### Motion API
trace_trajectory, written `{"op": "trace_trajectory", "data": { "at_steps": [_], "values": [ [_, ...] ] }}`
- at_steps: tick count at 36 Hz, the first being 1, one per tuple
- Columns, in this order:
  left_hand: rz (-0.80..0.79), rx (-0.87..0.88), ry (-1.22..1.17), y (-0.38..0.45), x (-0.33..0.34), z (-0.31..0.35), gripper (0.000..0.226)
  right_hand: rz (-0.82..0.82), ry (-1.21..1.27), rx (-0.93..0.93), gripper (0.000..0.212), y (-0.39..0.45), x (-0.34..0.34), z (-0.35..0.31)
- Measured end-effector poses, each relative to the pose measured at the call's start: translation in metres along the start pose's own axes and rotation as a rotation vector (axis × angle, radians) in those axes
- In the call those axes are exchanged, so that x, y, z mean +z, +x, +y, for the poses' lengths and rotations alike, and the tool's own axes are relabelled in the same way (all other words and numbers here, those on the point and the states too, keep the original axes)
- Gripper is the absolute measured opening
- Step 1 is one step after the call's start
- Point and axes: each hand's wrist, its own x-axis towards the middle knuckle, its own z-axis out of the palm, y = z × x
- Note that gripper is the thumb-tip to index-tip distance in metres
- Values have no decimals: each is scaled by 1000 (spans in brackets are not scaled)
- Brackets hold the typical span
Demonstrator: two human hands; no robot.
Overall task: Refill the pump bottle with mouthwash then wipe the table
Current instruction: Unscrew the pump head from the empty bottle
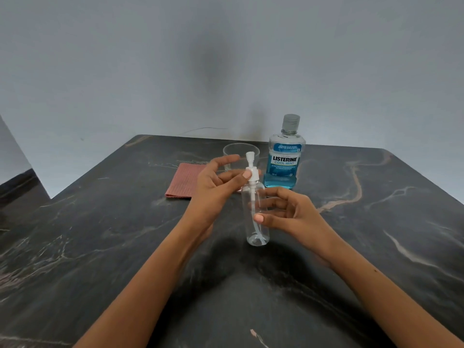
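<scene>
A clear, empty pump bottle [256,222] with a white pump head [251,169] stands upright on the dark marble table [100,234]. My left hand [216,182] pinches the pump collar between thumb and fingers. My right hand [288,212] holds the bottle body, thumb in front and fingers curled behind. Behind it stands a Listerine mouthwash bottle [286,156], capped, with blue liquid low inside. A folded pink cloth [185,180] lies flat to the left, partly hidden by my left hand.
A clear plastic cup [238,151] stands behind my left hand, next to the mouthwash bottle. A grey wall rises right behind the table's far edge. The table's left edge falls off to a floor at the left.
</scene>
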Motion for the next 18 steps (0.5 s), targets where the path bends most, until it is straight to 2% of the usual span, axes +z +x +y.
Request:
{"op": "trace_trajectory", "data": {
  "at_steps": [4,7,9,13,18],
  "values": [
    [111,19,24,0,-2,-2,62,-5,-50,-18,49,0,2,1],
    [76,-14,58,1,-1,-1,65,4,-52,-19,46,0,3,1],
    [11,-47,34,1,1,0,61,24,-38,-19,48,0,2,1],
    [-45,-51,18,1,1,2,35,36,-3,6,53,0,0,2],
    [-23,-5,47,0,0,1,39,23,37,28,53,-1,1,2]
  ]
}}
